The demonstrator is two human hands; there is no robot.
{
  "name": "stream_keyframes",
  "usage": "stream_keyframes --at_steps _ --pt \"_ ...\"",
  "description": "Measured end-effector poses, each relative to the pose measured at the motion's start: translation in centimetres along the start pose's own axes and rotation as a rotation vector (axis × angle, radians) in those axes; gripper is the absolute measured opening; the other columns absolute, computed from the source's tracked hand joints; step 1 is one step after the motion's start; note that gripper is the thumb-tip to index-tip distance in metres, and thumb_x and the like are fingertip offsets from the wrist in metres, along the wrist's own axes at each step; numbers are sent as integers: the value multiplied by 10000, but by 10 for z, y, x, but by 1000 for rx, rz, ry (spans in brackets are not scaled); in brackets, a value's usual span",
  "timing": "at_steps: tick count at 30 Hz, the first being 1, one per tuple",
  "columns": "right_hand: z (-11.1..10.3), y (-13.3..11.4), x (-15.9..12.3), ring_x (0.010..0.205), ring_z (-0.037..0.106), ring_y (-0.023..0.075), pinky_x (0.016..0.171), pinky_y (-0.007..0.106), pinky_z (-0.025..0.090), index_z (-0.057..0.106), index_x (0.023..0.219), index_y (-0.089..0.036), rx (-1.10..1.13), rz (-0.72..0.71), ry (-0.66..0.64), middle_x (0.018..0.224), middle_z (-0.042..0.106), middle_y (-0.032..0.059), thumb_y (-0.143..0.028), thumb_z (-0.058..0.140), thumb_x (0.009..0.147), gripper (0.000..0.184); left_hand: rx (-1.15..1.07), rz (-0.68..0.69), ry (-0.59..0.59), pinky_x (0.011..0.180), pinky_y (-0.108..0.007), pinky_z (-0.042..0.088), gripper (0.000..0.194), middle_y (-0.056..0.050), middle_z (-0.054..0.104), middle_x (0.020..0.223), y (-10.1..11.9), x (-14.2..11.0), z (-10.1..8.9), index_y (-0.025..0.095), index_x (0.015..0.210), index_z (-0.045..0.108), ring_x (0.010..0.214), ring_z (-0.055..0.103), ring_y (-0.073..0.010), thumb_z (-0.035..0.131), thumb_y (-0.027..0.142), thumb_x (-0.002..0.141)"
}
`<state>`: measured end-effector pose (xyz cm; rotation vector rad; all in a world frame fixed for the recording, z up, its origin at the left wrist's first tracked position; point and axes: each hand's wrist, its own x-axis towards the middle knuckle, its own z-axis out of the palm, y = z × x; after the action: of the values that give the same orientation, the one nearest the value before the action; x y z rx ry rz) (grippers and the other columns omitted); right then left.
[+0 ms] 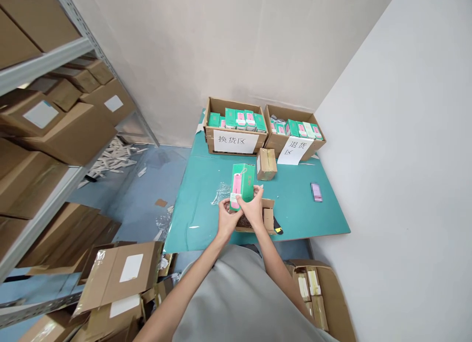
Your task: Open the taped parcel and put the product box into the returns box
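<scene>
Both hands hold a green product box with a pink device pictured on its front, tilted upright above the table. My left hand grips its lower left corner, fingers curled behind it. My right hand is closed on the lower right side, thumb across the front. Below them sits an opened small carton with brown filling, partly hidden by the hands. Clear crumpled plastic lies left of the green box. A dark and yellow tool, perhaps a cutter, lies against the carton's right side.
Two labelled cartons, one left and one right, hold green boxes at the back of the green table. A taped small carton stands before them. A pinkish item lies right. Shelves with cartons are left; a large carton stands lower right.
</scene>
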<state>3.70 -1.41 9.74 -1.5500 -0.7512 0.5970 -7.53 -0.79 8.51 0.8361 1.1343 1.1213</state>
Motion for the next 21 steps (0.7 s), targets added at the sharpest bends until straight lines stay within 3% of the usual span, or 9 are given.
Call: stream_keyframes --at_steps 2,4,6,8,13,16,21 --pt "-2 3 1 1166 745 273 1031 424 642 527 1323 -268 22 41 34 1329 727 107 -313 902 728 704 -51 -54 -66 1023 -382 618 768 -99 755 1273 1 -4 -3 236 1176 623 1213 745 -281 1046 307 538" --pt "-5 7 1 1138 770 278 985 427 663 513 1319 -269 113 112 17 1270 754 102 -314 856 757 661 -182 -209 -144 1027 -407 636 699 -105 781 1281 3 -6 -8 237 1168 651 1186 766 -277 1042 344 598" --pt "-8 11 0 1105 794 282 955 433 680 497 1316 -270 230 174 -27 1220 783 98 -334 826 788 626 -298 -371 -229 1024 -433 652 586 -104 813 1230 6 -7 -13 223 1132 699 1114 787 -264 1020 376 665" --pt "-9 14 -4 1109 808 290 962 448 686 490 1318 -271 316 203 -51 1223 800 105 -357 823 797 625 -345 -442 -294 1023 -430 659 492 -99 833 1162 8 -7 -16 203 1057 745 1065 790 -252 1012 371 679" --pt "-10 15 -8 1243 783 316 1073 504 660 524 1333 -259 345 184 -97 1315 789 138 -412 816 816 614 -332 -364 -301 1047 -417 650 477 -106 842 1123 10 -11 -14 179 1008 784 1102 784 -268 1024 376 645" --pt "-12 8 -10 1375 711 312 1180 497 594 568 1332 -248 231 91 -59 1429 729 159 -405 816 830 581 -273 -302 -192 1018 -408 639 595 -104 829 1183 7 -13 -12 186 1102 761 1085 779 -257 1038 380 612" --pt "-11 -10 -22 1339 685 295 1132 446 594 581 1385 -262 2 -35 -66 1440 693 131 -408 855 826 639 -34 -134 -45 1026 -392 592 733 -104 789 1208 1 -16 -16 193 1173 698 1112 755 -264 1053 379 560"
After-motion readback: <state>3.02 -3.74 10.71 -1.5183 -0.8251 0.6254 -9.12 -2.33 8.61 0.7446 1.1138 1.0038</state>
